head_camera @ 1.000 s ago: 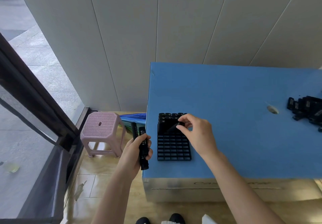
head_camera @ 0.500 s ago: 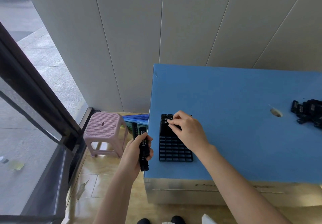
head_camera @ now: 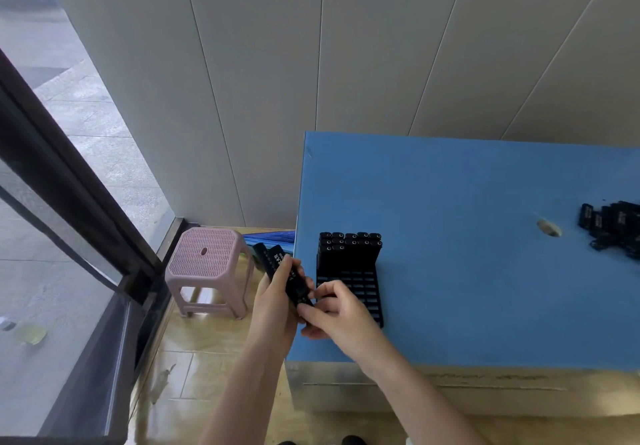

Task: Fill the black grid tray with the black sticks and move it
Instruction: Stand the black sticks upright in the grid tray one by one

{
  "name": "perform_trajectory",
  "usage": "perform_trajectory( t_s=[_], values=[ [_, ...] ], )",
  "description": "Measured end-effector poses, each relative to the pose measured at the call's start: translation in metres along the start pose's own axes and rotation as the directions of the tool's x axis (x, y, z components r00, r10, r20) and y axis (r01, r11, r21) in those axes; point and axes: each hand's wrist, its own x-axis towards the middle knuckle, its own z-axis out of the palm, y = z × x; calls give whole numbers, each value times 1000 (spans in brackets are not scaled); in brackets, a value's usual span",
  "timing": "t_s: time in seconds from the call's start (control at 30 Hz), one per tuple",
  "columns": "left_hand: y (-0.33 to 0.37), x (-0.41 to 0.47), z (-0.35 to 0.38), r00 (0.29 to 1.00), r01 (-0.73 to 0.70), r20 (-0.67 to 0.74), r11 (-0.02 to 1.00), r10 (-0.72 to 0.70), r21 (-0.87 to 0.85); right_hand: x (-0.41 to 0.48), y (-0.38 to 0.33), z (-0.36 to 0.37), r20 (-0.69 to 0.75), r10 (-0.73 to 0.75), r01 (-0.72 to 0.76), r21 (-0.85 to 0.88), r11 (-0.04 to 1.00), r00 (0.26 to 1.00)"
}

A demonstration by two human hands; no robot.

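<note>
The black grid tray (head_camera: 363,288) lies near the left front corner of the blue table (head_camera: 467,236). Several black sticks (head_camera: 349,242) stand upright in its far rows; the near cells show as bare grid. My left hand (head_camera: 273,306) grips a small bundle of black sticks (head_camera: 280,271) just off the table's left edge. My right hand (head_camera: 336,313) has come beside it and pinches the lower end of one stick in that bundle, over the tray's near left corner.
A loose pile of black sticks (head_camera: 613,226) lies at the table's right edge, beside a hole (head_camera: 549,228) in the tabletop. A pink plastic stool (head_camera: 207,264) stands on the floor to the left, by a glass door. A grey panelled wall stands behind.
My right hand left the far rows of the tray and came back left to the bundle in my left hand. The left hand lifted the bundle slightly toward it.
</note>
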Motion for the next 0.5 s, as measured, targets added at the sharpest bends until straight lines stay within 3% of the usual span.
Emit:
perform_trajectory(
  t_s=[0.23, 0.4, 0.5],
  values=[
    [2, 3, 6, 998, -49, -31, 999, 49, 13, -3, -4, -13, -62, 61, -54, 113, 992, 996],
    [1, 5, 9, 998, -53, 41, 999, 52, 12, -2, -9, -22, -22, 200, -178, 373, 911, 979],
    [2, 5, 10, 996, -73, 45, 997, 72, 39, 2, -10, -29, -44, 205, -177, 353, 919, 978]
  ],
)
